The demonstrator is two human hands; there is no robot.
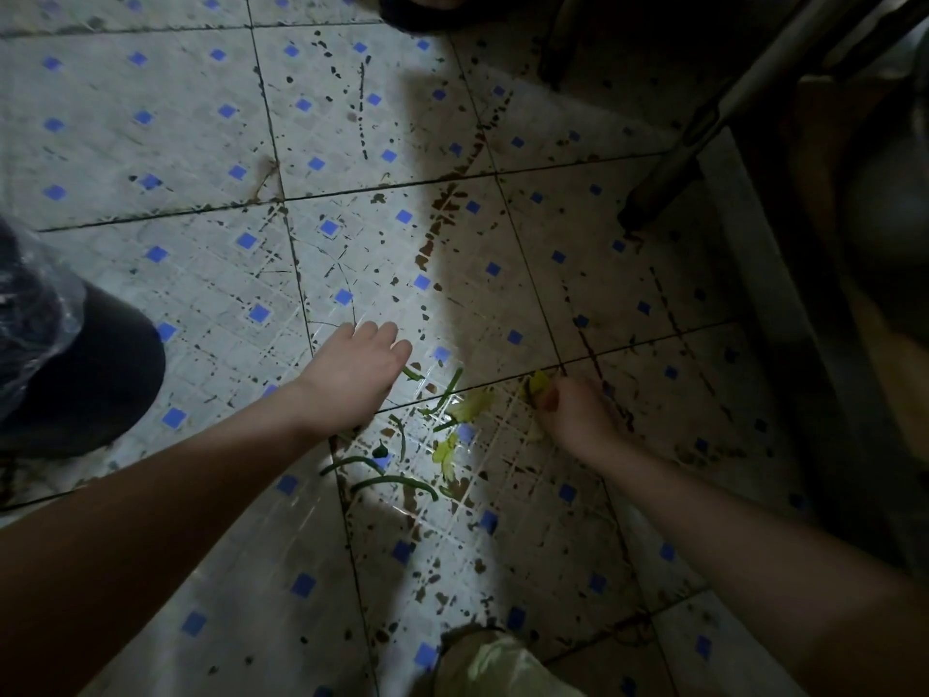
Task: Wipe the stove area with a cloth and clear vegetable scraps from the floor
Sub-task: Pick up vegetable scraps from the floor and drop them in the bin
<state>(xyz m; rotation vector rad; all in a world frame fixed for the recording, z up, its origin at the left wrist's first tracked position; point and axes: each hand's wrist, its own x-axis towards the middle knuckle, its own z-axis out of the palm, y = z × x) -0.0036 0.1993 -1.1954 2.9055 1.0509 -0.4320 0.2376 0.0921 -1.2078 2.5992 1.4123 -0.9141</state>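
Vegetable scraps lie on the stained tiled floor [201, 143]: several dark green strips [397, 481] and pale yellow-green leaf pieces [470, 407]. My left hand [352, 369] hovers flat over the scraps' left side, fingers straight and together, holding nothing. My right hand [573, 410] is at the scraps' right edge, its fingers curled round a yellow-green leaf scrap [538, 383]. No cloth or stove is in view.
A clear plastic bag over something dark [35, 314] sits at the left. A metal leg with a dark foot [658, 193] and a cabinet base [754, 274] stand at the right. A pale covered shape [497, 661] is at the bottom.
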